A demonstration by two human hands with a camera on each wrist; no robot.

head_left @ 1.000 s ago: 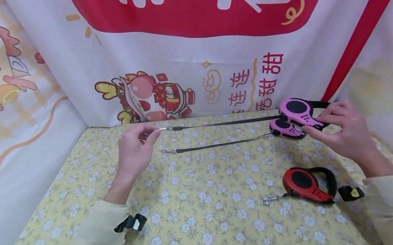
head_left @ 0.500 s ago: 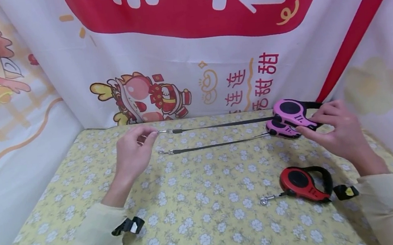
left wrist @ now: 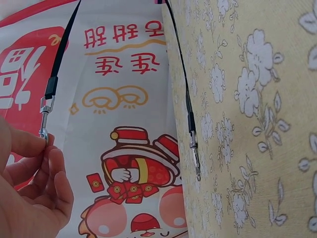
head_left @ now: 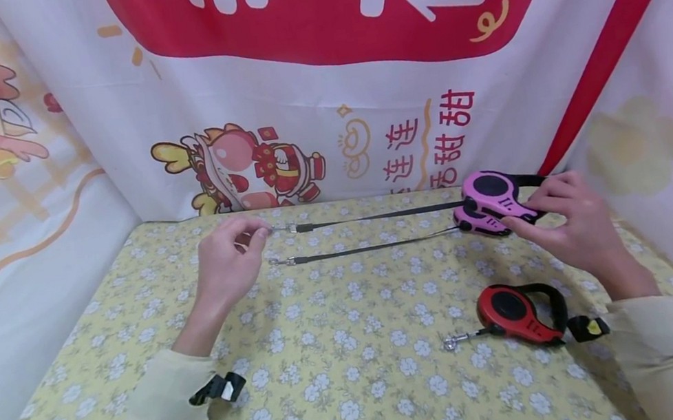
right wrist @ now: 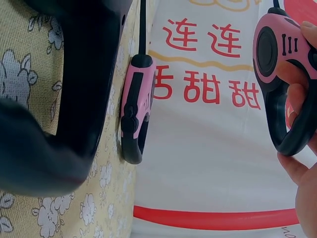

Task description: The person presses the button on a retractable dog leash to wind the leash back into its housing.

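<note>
Pink and black, the raised leash [head_left: 489,194] is gripped in the right hand [head_left: 574,221], whose fingers are curled round its dark handle with the thumb against the casing. Left hand [head_left: 226,260] pinches the far end of its metal clip [left wrist: 44,119] between thumb and forefinger, the other fingers loosely bent. Out of the casing, a black strap [head_left: 387,214] stretches nearly straight between the two hands, above the counter [head_left: 334,404]. Just below the raised casing and partly covered by it in the head view, a second pink leash [head_left: 481,224] lies on the counter, its cord run out leftward to a clip [left wrist: 194,153] near the left hand. Nearer the person, on the right hand's side, rests a red leash [head_left: 513,314] with a black handle, only its clip and a short bit of cord showing outside the casing. Yellow floral cloth covers the counter; behind it hangs a printed white backdrop [head_left: 298,89].
</note>
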